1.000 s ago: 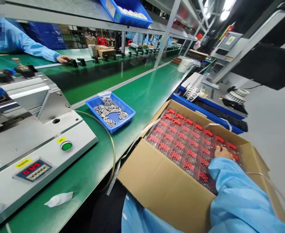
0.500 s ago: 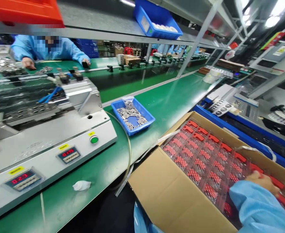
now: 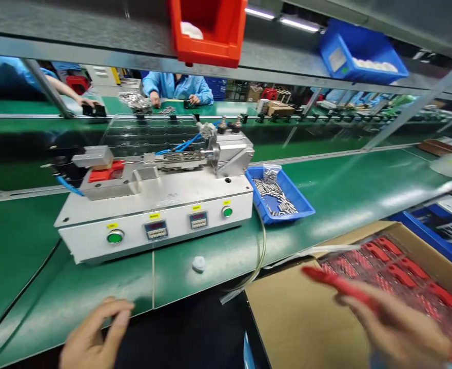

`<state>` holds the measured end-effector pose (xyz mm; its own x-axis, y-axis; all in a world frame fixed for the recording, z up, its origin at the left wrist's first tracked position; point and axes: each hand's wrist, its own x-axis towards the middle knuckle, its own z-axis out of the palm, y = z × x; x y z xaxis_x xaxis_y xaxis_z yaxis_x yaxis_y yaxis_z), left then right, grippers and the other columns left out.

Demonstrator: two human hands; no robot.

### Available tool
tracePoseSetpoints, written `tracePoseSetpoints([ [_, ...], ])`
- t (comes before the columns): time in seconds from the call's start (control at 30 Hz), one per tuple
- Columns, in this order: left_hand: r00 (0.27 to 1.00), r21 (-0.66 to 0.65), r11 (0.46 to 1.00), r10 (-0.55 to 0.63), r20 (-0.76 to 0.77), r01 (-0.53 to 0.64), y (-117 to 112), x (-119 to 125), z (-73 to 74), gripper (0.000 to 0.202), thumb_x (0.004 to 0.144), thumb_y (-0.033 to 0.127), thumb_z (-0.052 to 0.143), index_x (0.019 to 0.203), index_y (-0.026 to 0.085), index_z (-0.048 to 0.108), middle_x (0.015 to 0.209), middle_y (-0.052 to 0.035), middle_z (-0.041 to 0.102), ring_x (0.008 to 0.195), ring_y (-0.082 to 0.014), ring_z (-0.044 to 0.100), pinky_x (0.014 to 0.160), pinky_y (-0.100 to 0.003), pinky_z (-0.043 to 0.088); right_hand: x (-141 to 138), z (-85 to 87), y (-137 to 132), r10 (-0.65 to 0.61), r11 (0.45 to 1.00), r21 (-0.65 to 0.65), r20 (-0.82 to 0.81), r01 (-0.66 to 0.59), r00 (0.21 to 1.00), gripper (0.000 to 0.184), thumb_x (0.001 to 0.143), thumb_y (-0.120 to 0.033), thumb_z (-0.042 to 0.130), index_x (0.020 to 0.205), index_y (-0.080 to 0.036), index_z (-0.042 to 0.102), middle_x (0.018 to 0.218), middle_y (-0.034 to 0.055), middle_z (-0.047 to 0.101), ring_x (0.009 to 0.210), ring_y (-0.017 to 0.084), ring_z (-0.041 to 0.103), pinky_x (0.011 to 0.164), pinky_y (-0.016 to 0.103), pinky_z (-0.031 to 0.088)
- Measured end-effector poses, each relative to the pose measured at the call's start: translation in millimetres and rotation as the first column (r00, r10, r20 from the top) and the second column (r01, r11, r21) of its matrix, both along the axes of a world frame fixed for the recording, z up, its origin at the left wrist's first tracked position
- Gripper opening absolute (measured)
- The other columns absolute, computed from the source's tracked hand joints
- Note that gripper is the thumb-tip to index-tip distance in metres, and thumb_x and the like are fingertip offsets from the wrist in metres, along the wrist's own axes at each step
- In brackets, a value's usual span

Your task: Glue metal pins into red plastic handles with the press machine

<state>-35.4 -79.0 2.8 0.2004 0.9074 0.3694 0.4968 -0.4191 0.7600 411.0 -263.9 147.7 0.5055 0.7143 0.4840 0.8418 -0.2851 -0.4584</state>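
Observation:
My right hand (image 3: 398, 328) is over the near corner of the cardboard box (image 3: 306, 318), blurred by motion, closed on a red plastic part (image 3: 337, 284) that sticks out to the left. The box holds a clear tray of several red parts (image 3: 398, 269). My left hand (image 3: 95, 333) hovers at the near edge of the green bench (image 3: 345, 189), fingers curled loosely and apart, holding nothing. A white and metal benchtop machine (image 3: 160, 205) with green buttons and small displays stands beyond it, with one red part (image 3: 104, 171) seated in its fixture.
A blue tray of small metal pins (image 3: 279, 197) sits right of the machine. A white crumpled scrap (image 3: 198, 263) lies before it. Orange bin (image 3: 206, 28) and blue bin (image 3: 360, 54) hang on the shelf above. Co-workers in blue sleeves (image 3: 177, 87) work across the conveyor.
The view swung left, bringing the whole machine into sight. My right hand came out of the box with a red part. My left hand entered at the bottom.

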Motion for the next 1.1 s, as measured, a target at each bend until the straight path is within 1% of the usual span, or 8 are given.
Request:
tracePoseSetpoints([
  [0.1,0.942,-0.015,0.944,-0.327,0.072,0.329,-18,38,36.1,0.048,0.101,0.061,0.059,0.121,0.022,0.076,0.093,-0.0086,0.076,0.076,-0.0211,0.072,0.067,-0.029,0.063,-81,-11.6,57,0.636,0.756,-0.057,-0.174,-0.653,0.752,0.023,0.102,-0.041,0.064,0.12,-0.036,0.078,0.081,0.0041,0.079,0.065,0.022,0.074,0.059,0.034,0.063],
  [0.2,0.878,-0.029,0.883,-0.463,0.12,0.469,-21,59,57.6,0.049,0.104,0.058,0.055,0.135,0.023,0.07,0.104,-0.0119,0.076,0.083,-0.0218,0.072,0.075,-0.031,0.063,-143,-28.5,99,0.813,0.525,0.021,-0.308,-0.851,0.494,0.037,0.107,-0.024,0.052,0.139,-0.034,0.067,0.088,0.001,0.08,0.069,0.02,0.074,0.064,0.033,0.063],
  [0.3,0.849,-0.084,0.85,-0.503,0.16,0.52,-20,56,59.6,0.028,0.108,0.043,0.055,0.112,0.023,0.075,0.094,-0.0083,0.074,0.081,-0.0191,0.07,0.074,-0.027,0.059,-174,-43.7,120,0.834,0.448,0.102,-0.406,-0.888,0.374,0.034,0.108,-0.027,0.052,0.138,-0.033,0.067,0.081,-0.0019,0.077,0.066,0.018,0.071,0.065,0.031,0.062],
  [0.43,0.857,-0.155,0.845,-0.487,0.17,0.511,-18,37,47.0,0.028,0.107,0.041,0.056,0.103,0.021,0.075,0.085,-0.006,0.069,0.073,-0.017,0.064,0.066,-0.026,0.052,-184,-55.1,123,0.794,0.533,0.149,-0.428,-0.833,0.432,0.017,0.103,-0.028,0.065,0.113,-0.029,0.079,0.071,-0.0009,0.073,0.06,0.017,0.067,0.061,0.029,0.058],
  [0.53,0.897,-0.219,0.873,-0.401,0.186,0.435,-10,26,36.7,0.026,0.104,0.041,0.061,0.102,0.02,0.076,0.083,-0.0046,0.067,0.071,-0.0164,0.062,0.064,-0.026,0.049,-179,-63.4,119,0.703,0.69,0.22,-0.428,-0.689,0.568,0.015,0.102,-0.023,0.064,0.104,-0.026,0.079,0.07,0.0007,0.071,0.061,0.017,0.067,0.061,0.029,0.057],
  [0.7,0.924,-0.47,0.838,-0.099,0.37,0.277,22,26,23.1,0.026,0.1,0.043,0.066,0.108,0.019,0.072,0.092,-0.0055,0.072,0.079,-0.0186,0.067,0.068,-0.026,0.053,-163,-86.9,129,0.388,0.915,0.287,-0.431,-0.284,0.815,0.031,0.094,-0.033,0.074,0.124,-0.024,0.071,0.103,0.0088,0.072,0.091,0.024,0.071,0.079,0.037,0.062],
  [0.93,0.865,-0.585,0.713,-0.063,0.497,0.388,48,56,15.6,0.032,0.093,0.044,0.072,0.11,0.017,0.071,0.08,-0.0021,0.069,0.069,-0.0162,0.064,0.06,-0.023,0.05,-163,-118.4,165,0.467,0.867,0.151,-0.576,-0.474,0.671,0.029,0.097,-0.048,0.069,0.113,-0.024,0.073,0.119,0.0125,0.074,0.115,0.03,0.07,0.104,0.049,0.056],
  [1.1,0.865,-0.532,0.743,-0.125,0.485,0.406,47,65,17.9,0.029,0.092,0.042,0.073,0.105,0.017,0.073,0.083,-0.0029,0.07,0.072,-0.0154,0.063,0.064,-0.023,0.048,-166,-122.7,169,0.486,0.819,0.223,-0.759,-0.528,0.433,0.043,0.101,-0.058,0.061,0.126,-0.024,0.064,0.098,0.0065,0.074,0.08,0.021,0.072,0.078,0.037,0.06],
])
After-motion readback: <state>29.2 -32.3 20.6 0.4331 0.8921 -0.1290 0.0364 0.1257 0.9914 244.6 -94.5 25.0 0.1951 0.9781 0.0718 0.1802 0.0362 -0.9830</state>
